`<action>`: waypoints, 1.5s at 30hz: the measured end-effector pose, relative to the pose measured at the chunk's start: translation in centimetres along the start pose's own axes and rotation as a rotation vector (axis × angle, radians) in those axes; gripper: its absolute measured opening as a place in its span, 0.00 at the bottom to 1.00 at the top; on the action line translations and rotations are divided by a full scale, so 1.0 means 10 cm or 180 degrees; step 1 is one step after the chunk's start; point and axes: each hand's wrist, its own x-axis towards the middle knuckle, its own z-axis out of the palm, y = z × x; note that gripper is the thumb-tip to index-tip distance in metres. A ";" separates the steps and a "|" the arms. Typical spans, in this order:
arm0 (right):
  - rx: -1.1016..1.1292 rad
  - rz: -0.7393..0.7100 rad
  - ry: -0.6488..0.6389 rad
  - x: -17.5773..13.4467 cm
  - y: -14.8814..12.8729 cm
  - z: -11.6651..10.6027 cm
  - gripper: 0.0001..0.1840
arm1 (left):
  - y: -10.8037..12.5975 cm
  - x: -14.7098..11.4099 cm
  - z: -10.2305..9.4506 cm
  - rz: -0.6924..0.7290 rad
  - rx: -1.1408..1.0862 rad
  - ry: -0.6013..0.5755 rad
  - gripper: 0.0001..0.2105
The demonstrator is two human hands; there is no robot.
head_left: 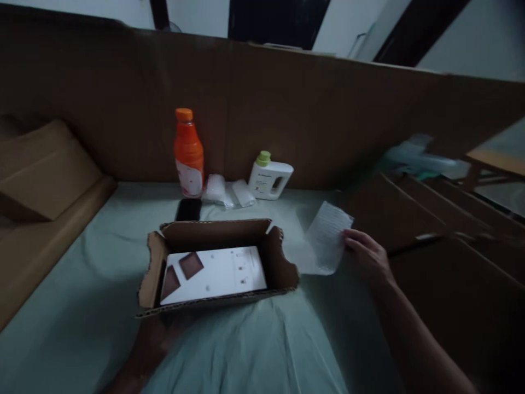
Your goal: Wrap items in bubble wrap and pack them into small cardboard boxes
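An open cardboard box [217, 232] stands in front of me on the pale green cloth. Inside lies a white printed carton [221, 273] with brown squares at its left end. At the box's lower front left is my left hand [164, 328], blurred and in shadow; the box hides its fingers. To the right of the box, my right hand [369, 254] is closed, pinching the edge of a sheet of bubble wrap [328, 235] between thumb and fingers. The clear sheet hangs just beside the box's right wall.
Behind the box stand an orange bottle [189, 153] and a white jug with a green cap [268, 178]. Between them lie bubble wrap pieces [229, 191]. A dark phone-like slab [188, 209] touches the box's back edge from view. Cardboard walls [307, 115] enclose the surface.
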 end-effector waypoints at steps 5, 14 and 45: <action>-0.0486 -0.0454 0.0145 -0.27 -0.06 -0.16 0.17 | -0.07 -0.05 -0.06 -0.0092 0.0236 -0.0032 0.26; -0.0504 -0.1481 -0.2772 -1.41 -0.40 0.69 0.38 | 0.07 -0.01 0.07 -0.0111 0.0144 -0.0117 0.25; -0.2426 -0.1815 -0.1870 -0.96 0.30 0.03 0.14 | 0.18 0.15 0.91 0.0793 0.0656 -0.0550 0.26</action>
